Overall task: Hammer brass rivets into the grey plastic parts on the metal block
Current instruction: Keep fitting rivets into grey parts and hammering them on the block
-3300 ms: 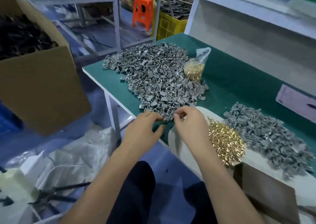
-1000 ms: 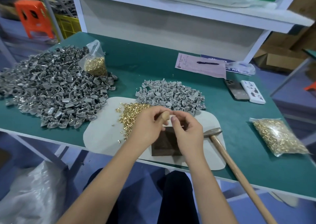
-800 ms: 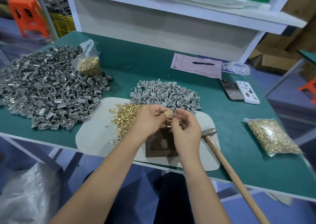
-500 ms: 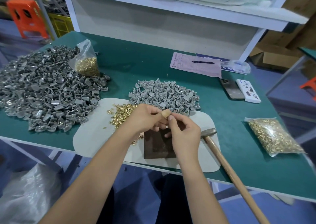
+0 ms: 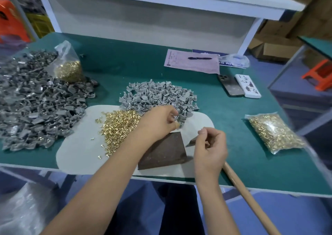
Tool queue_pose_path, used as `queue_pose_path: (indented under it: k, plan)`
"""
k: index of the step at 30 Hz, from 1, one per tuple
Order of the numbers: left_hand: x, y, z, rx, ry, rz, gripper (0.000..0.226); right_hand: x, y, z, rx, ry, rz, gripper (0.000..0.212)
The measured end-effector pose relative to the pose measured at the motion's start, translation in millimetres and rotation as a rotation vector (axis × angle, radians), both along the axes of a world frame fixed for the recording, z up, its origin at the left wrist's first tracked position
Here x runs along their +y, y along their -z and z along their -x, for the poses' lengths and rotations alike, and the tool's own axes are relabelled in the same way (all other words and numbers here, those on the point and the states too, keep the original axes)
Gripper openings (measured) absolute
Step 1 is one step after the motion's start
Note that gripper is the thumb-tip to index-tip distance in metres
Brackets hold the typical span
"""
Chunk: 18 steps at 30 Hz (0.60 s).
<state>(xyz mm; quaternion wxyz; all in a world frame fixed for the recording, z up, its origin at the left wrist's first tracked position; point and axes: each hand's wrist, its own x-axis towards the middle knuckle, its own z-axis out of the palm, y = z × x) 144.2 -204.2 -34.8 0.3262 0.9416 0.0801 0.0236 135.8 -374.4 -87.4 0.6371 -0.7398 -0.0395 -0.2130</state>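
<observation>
- Loose brass rivets (image 5: 118, 125) heaped on the white mat (image 5: 71, 155), just left of the left-hand fingers.
- Left hand (image 5: 158, 121) fingers curled, pinching a grey plastic part (image 5: 179, 118) at the edge of the grey pile (image 5: 158, 94).
- Metal block (image 5: 163, 150) lies below and between both sets of fingers.
- Right hand (image 5: 210, 148) thumb and forefinger pinched together; anything gripped is too small to tell.
- Hammer handle (image 5: 249, 198) runs under the right wrist.

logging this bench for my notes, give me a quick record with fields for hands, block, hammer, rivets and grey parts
left hand: at near edge of the small grey parts pile, fingers curled on a grey part
right hand: over right edge of metal block, thumb and forefinger pinched; what they hold is too small to tell
metal block: dark, on white mat, nothing on it
hammer: lies on table, wooden handle over the near edge
loose rivets: heap on mat
bagged rivets: right of mat
</observation>
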Motion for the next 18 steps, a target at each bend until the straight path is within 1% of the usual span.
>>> queue_pose_path:
  k: [3, 6, 8, 10, 13, 15, 18]
  plan:
    - [-16, 0, -16, -0.01, -0.03, -0.268, 0.027, -4, 9, 3, -0.034, 0.012, -0.035, 0.005]
    - [-30, 2, -28, 0.019, -0.089, -0.379, 0.029, -5, 11, -3, -0.007, 0.0, -0.037, 0.007]
    - [-36, 3, -32, 0.07, -0.118, -0.38, 0.022, -5, 10, -5, 0.007, -0.011, -0.041, 0.013]
    - [-38, 4, -34, 0.11, -0.125, -0.333, 0.011, -6, 10, -5, 0.023, -0.021, -0.046, 0.021]
    - [-39, 2, -33, 0.126, -0.114, -0.264, 0.008, -7, 13, -8, 0.054, -0.038, -0.03, 0.028]
    - [-40, -3, -21, 0.068, -0.127, -0.261, 0.01, -7, 15, -10, 0.058, -0.057, 0.01, 0.024]
    - [-39, -6, 18, -0.11, -0.181, -0.325, 0.009, -7, 17, -8, 0.02, -0.124, 0.049, 0.015]
